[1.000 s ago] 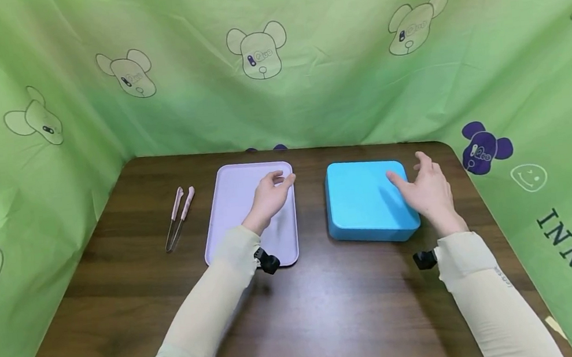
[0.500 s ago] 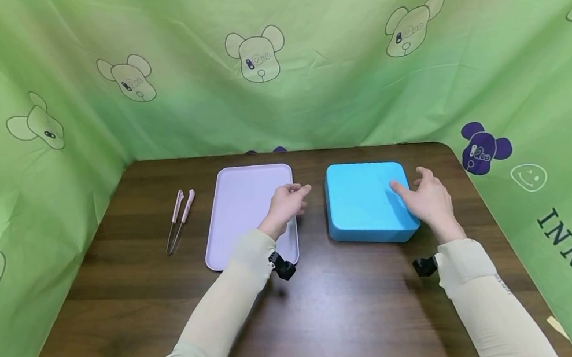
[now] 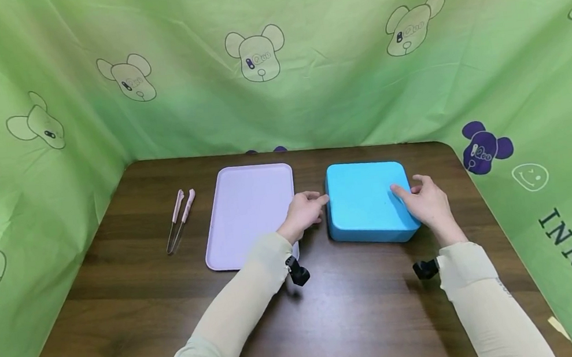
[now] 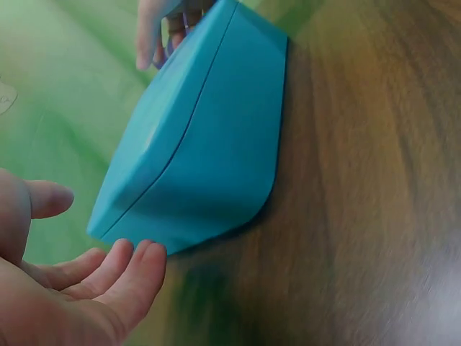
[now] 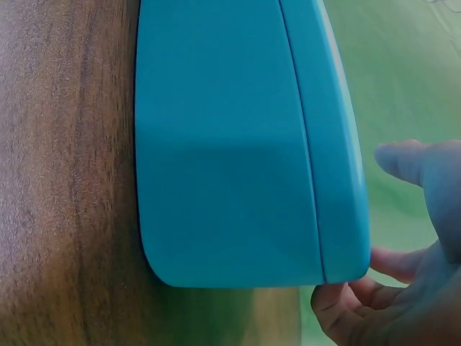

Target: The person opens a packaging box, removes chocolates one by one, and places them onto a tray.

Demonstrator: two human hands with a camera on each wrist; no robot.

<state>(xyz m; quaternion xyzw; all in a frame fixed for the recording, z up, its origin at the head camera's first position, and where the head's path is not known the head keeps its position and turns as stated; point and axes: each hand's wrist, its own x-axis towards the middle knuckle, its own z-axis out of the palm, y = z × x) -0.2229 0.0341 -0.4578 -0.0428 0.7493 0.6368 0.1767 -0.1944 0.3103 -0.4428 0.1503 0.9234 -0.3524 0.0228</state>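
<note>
A bright blue lidded box [image 3: 366,196] sits closed on the table, right of centre in the head view; a thin seam between lid and body shows in both wrist views. At its left side is my left hand [image 3: 304,214], thumb and fingers spread apart, fingertips close to the box's corner in the left wrist view. My right hand [image 3: 429,207] is at the opposite side. In the right wrist view its fingertips [image 5: 331,306] are right at the lid's edge and its thumb [image 5: 403,160] stands off above the lid's top.
A lilac tray [image 3: 242,206] lies left of the box, partly under my left forearm in the head view. Farther left are tongs [image 3: 179,221] with pink handles. The dark wooden table [image 3: 123,323] is bordered by a green printed curtain [image 3: 340,97].
My left hand has moved right from over the tray to the box's left side. The right hand has lowered slightly toward the box's right side. The box has stayed put.
</note>
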